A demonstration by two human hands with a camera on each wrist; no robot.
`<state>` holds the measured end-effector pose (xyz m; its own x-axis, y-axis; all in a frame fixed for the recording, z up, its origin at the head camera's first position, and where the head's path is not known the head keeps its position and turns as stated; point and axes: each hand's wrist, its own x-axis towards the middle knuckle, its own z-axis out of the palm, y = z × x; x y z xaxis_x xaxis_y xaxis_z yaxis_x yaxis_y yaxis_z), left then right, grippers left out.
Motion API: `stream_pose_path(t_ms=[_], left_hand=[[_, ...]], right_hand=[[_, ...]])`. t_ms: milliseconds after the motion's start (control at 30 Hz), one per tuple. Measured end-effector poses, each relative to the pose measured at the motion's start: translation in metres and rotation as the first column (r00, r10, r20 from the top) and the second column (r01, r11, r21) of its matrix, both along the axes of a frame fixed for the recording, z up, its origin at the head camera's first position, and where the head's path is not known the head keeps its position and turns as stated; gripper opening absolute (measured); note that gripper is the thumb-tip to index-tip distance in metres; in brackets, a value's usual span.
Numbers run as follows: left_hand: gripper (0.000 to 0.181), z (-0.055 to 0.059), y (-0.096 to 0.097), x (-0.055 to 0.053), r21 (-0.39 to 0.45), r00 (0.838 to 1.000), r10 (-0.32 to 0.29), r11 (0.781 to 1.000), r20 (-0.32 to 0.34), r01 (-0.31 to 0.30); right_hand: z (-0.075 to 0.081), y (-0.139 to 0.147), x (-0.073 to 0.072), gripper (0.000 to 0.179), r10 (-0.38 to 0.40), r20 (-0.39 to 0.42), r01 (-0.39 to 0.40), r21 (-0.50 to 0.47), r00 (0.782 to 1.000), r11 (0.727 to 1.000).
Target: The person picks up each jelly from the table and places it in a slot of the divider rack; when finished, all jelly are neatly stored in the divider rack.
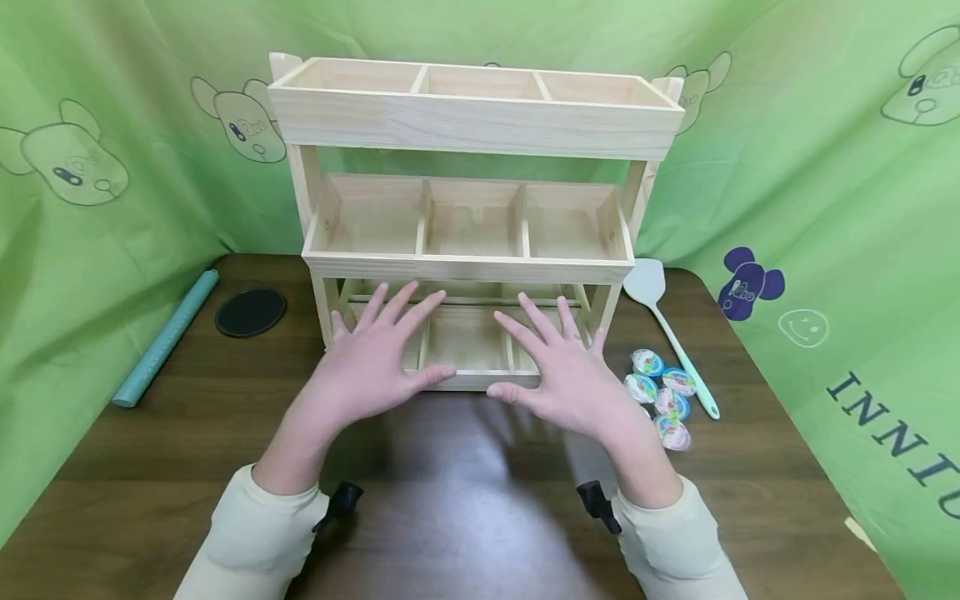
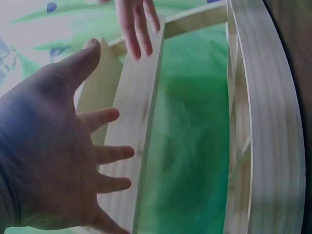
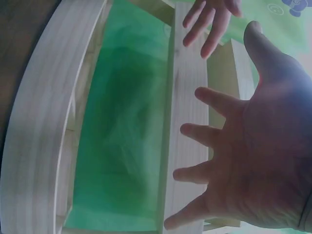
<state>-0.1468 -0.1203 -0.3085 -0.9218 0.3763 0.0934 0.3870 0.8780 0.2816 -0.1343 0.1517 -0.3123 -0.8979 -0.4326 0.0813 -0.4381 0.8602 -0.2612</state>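
Both hands are held out, fingers spread, before a pale wooden three-tier shelf (image 1: 472,125). My left hand (image 1: 367,362) holds nothing and overlaps the left part of the lowest tier in the head view. Likewise bare, my right hand (image 1: 573,379) overlaps that tier's right part. Each upper tier is a box split by dividers into 3 compartments, with no objects showing in them. In the left wrist view the left hand (image 2: 53,136) has its palm to the camera, the shelf boards beyond its fingertips. The right wrist view shows the right hand (image 3: 258,146) spread the same way.
On the left of the brown table (image 1: 465,533) lie a teal textured roller (image 1: 167,337) and a black round disc (image 1: 251,312). To the right are a pale spatula (image 1: 678,346) and several small colourful lidded cups (image 1: 672,404). A green printed cloth (image 1: 817,167) hangs behind.
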Motion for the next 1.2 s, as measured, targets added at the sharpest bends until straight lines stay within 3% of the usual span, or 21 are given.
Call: stream_pose_path(t_ms=[167,300,400,567,733,900,967,1033,1200], left_hand=[[0.086,-0.007,-0.018,-0.009,0.111,0.999,-0.001,0.994,0.033,-0.003],[0.078,-0.016,-0.034,-0.017,0.218,0.999,-0.019,0.976,0.041,0.010],[0.069,-0.024,-0.046,-0.025,0.316,0.999,-0.015,0.949,0.030,0.005],[0.050,-0.035,-0.065,-0.032,0.455,0.996,0.066,0.890,-0.055,-0.034],[0.032,-0.045,-0.081,-0.039,0.544,0.970,0.199,0.833,-0.136,-0.095],[0.016,-0.057,-0.094,-0.047,0.619,0.913,0.368,0.763,-0.177,-0.187],[0.014,-0.063,-0.099,-0.049,0.647,0.895,0.415,0.730,-0.164,-0.220],[0.016,-0.068,-0.102,-0.052,0.668,0.891,0.436,0.702,-0.129,-0.247],[0.039,-0.080,-0.109,-0.056,0.672,0.914,0.405,0.679,-0.005,-0.297]], right_hand=[[-0.005,0.008,-0.002,0.087,0.008,0.028,-0.007,-0.027,1.000,1.000],[-0.011,0.017,-0.004,0.086,0.005,0.030,-0.004,-0.038,1.000,0.999],[-0.015,0.022,-0.007,0.084,0.003,0.026,-0.002,-0.045,1.000,0.999],[-0.019,0.036,-0.014,0.076,-0.017,-0.017,0.016,-0.091,1.000,0.996],[-0.023,0.053,-0.018,0.063,-0.047,0.001,0.047,-0.171,0.999,0.984],[-0.024,0.072,-0.022,0.052,-0.091,0.031,0.096,-0.215,0.995,0.972],[-0.023,0.080,-0.024,0.049,-0.122,0.037,0.127,-0.218,0.992,0.968],[-0.024,0.089,-0.027,0.046,-0.154,0.043,0.159,-0.208,0.987,0.965],[-0.026,0.109,-0.035,0.042,-0.223,0.063,0.231,-0.199,0.973,0.952]])
